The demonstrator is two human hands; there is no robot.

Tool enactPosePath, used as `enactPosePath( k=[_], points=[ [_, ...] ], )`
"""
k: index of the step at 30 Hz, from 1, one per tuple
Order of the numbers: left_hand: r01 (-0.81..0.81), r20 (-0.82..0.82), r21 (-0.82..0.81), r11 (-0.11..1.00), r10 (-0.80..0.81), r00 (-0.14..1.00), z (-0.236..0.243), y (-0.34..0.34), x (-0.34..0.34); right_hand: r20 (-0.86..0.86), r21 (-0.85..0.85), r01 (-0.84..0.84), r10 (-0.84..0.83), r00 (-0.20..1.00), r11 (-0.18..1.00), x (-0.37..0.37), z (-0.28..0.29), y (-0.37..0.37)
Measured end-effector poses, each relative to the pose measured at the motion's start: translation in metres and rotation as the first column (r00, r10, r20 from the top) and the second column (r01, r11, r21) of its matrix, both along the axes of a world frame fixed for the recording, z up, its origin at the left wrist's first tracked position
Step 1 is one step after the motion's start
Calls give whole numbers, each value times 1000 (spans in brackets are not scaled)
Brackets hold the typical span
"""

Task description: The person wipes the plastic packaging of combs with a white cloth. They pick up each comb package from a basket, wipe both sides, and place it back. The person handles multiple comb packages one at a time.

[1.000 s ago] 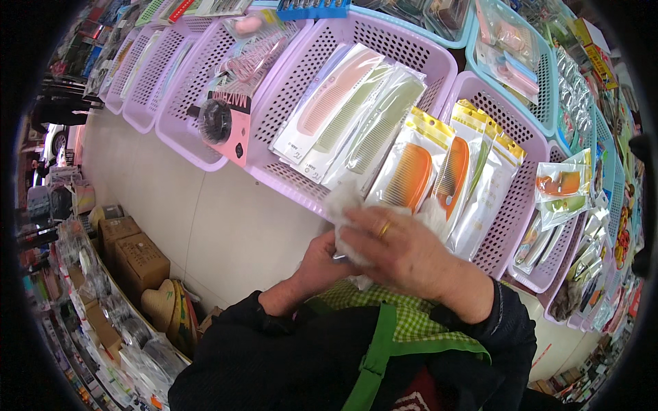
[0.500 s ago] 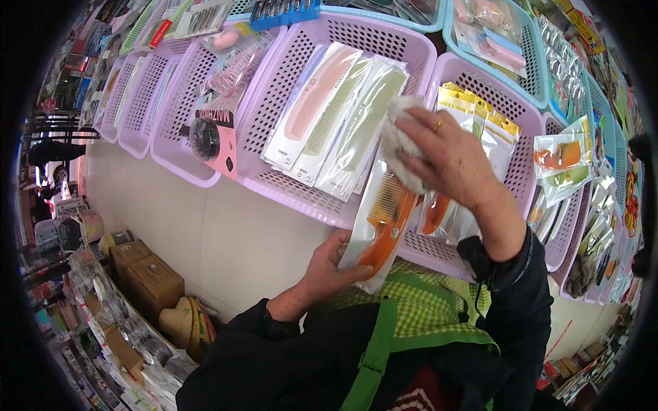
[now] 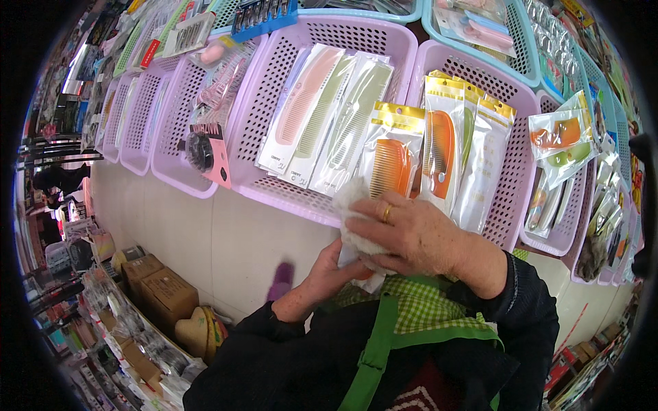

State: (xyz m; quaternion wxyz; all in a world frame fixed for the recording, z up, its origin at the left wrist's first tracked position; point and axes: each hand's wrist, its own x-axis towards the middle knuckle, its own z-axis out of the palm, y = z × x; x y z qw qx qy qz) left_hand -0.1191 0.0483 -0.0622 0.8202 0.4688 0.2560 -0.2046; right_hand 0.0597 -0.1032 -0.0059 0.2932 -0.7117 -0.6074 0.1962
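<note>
My left hand (image 3: 322, 277) holds a clear packet with an orange comb (image 3: 391, 161) upright by its lower end. The packet's top stands over the front of a lilac basket (image 3: 510, 109). My right hand (image 3: 411, 236), with a ring on it, presses a white cloth (image 3: 353, 216) against the lower part of that packet. Behind it in the same basket stand more packets with orange and pale green combs (image 3: 449, 154). The lower end of the held packet is hidden by my right hand.
Another lilac basket (image 3: 274, 185) to the left holds long pink and green combs (image 3: 329, 113). Further lilac baskets run off to the left and right, turquoise ones above. Cardboard boxes (image 3: 161, 291) and a heart-shaped thing stand on the floor below.
My right hand with the cloth has come down from the basket to the packet. My left hand has raised the orange comb packet upright in front of the basket.
</note>
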Motion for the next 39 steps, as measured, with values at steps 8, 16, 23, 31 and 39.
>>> enactPosePath(
  k=[8,16,23,31,39],
  points=[
    [48,156,68,996,-59,986,-11,3,-3,168,79,246,-256,952,966,52,-16,-2],
    [52,145,228,972,-87,986,0,5,-4,183,122,257,-276,944,959,35,-24,-2],
    [310,210,255,916,-366,907,26,-7,29,69,236,254,-276,959,938,-7,16,-65],
    [590,266,305,747,-662,700,48,-88,108,277,238,741,-775,568,628,-21,36,-169],
    [717,71,299,630,-764,641,58,-129,135,192,140,938,-938,289,318,-48,-1,-236]
  ],
)
